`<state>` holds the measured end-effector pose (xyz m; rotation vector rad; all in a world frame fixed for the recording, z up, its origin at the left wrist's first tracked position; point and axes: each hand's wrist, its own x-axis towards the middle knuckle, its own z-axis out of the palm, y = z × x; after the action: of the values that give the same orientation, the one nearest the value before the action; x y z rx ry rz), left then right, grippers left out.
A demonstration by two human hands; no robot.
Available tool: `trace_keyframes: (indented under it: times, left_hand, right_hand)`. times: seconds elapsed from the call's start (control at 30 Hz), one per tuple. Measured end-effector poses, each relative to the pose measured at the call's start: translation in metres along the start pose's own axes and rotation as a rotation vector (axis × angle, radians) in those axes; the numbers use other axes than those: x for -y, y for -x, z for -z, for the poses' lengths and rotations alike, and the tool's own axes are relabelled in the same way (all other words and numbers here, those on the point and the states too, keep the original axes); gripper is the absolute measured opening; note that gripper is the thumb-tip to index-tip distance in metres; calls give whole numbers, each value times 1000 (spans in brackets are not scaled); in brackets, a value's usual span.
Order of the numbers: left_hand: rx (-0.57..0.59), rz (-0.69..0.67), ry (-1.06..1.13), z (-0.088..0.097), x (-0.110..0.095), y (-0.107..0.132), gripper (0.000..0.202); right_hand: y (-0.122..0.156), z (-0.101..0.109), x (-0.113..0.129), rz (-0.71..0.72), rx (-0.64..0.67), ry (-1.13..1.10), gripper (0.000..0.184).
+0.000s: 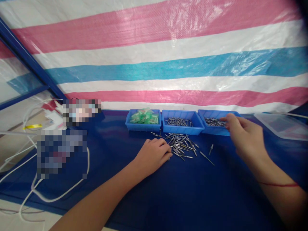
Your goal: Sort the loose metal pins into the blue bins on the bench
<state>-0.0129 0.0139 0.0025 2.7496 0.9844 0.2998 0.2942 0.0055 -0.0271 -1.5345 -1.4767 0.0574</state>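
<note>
A loose pile of silvery pop rivets [181, 146] lies on the dark blue table. My left hand [155, 154] rests at the pile's left edge, its fingers curled and closed; what they grip is hidden. My right hand [247, 134] reaches over the front rim of the right blue bin [216, 130], thumb and fingers pinched together. Whether a small piece sits in that pinch I cannot make out. Metal pieces [213, 122] lie inside this bin. The middle blue bin [183, 129] holds more rivets. Two single rivets [211, 149] lie apart, right of the pile.
At the left stands a blue bin [143, 127] with green-and-white packets [144, 117]. A clear plastic lid or tray [284, 126] lies at the far right. White cables [60, 197] and blurred-out items occupy the left side. A striped plastic sheet [154, 70] hangs behind the table.
</note>
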Motion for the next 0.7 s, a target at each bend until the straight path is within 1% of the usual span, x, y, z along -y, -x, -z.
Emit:
trace_keyframes:
  times: [0.1,0.2,0.27,0.33,0.4,0.47,0.53,0.57,0.6,0.7]
  left_hand:
    - [2,-22,-10,0,-3,1,24]
    - [14,-9,-23,-1,-6,3,27]
    - [27,-6,-40,-2,-7,2,24]
    - [37,-9,-48,-3,-8,2,23]
    - [24,3,-37,-4,-8,0,24]
    - [-24,16,-16,-6,-8,-1,31]
    - [-78,3,-4,-9,-8,-2,41]
    - [-93,-11,-7,-11,-9,-2,43]
    - [-96,-27,-16,-13,-9,-3,41]
    - [-69,-54,-58,-16,-11,-4,29]
  right_hand:
    - [2,-6,22,-102,-49,34,34]
    - [7,-12,47,-166,25,44,32]
    - [11,-17,58,-178,68,49,30]
    - [16,-20,66,-169,108,45,28]
    - [20,-23,72,-138,139,36,26]
    - [24,-26,77,-97,163,27,24]
    - [27,-27,82,-57,189,15,23]
    - [28,-28,84,-40,205,9,23]
    - [29,-28,86,-24,222,5,23]
    - [31,-29,90,14,261,14,22]
